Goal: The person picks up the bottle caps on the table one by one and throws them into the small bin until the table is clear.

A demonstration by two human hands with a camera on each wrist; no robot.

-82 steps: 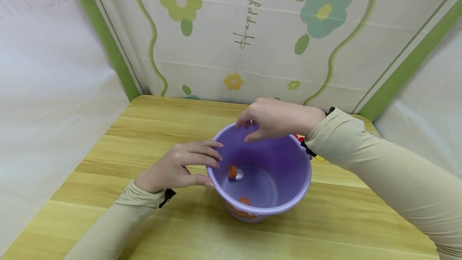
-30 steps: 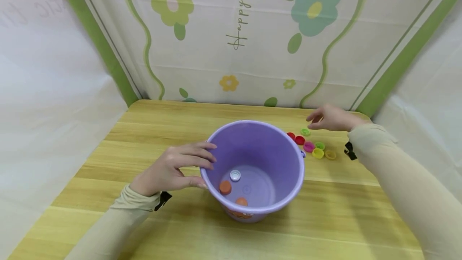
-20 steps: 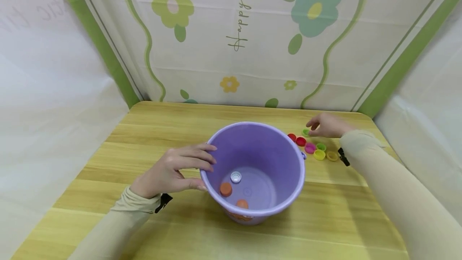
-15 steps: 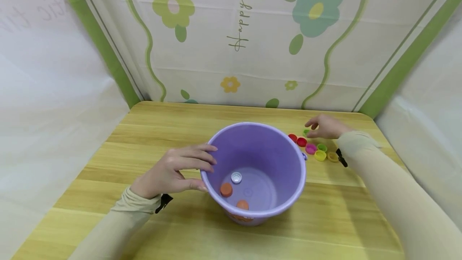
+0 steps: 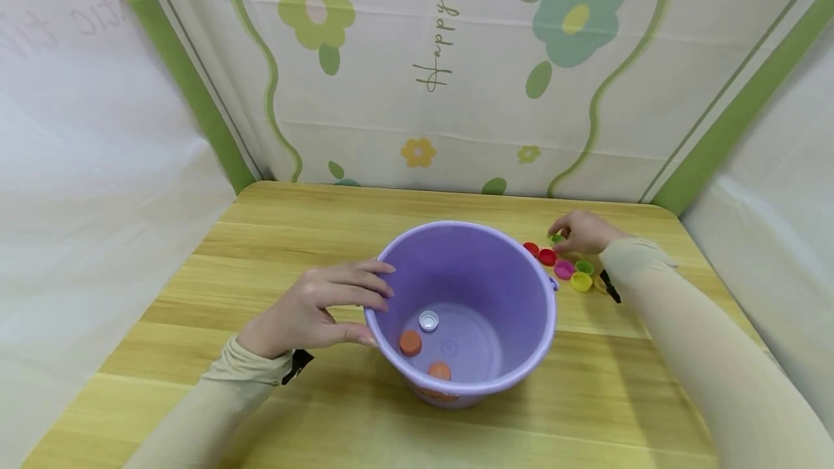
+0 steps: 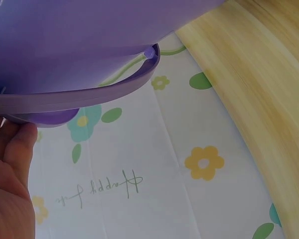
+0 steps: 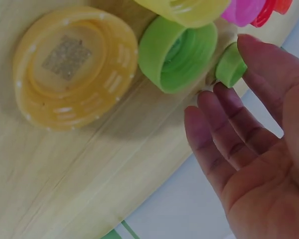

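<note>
LEFT HAND point(image 5: 326, 306): grips purple bucket point(image 5: 465, 266) rim | RIGHT HAND point(image 5: 583, 231): pinches green cap point(image 7: 231, 65) near bench point(image 5: 313, 411) far edge | BUCKET: contains white cap point(image 5: 428, 321)

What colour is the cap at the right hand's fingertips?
Bright green; the cap shows best in the right wrist view.

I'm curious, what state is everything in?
Bucket, upright, open-topped
Left hand, gripping bucket
Right hand, pinching far green cap
Far green cap, unclear whether lifted
White cap, inside bucket, hollow side up
Orange caps, inside bucket
Near green cap, hollow side up
Yellow cap, hollow side up
Amber cap, hollow side up
Red caps, on table
Pink cap, on table
</note>
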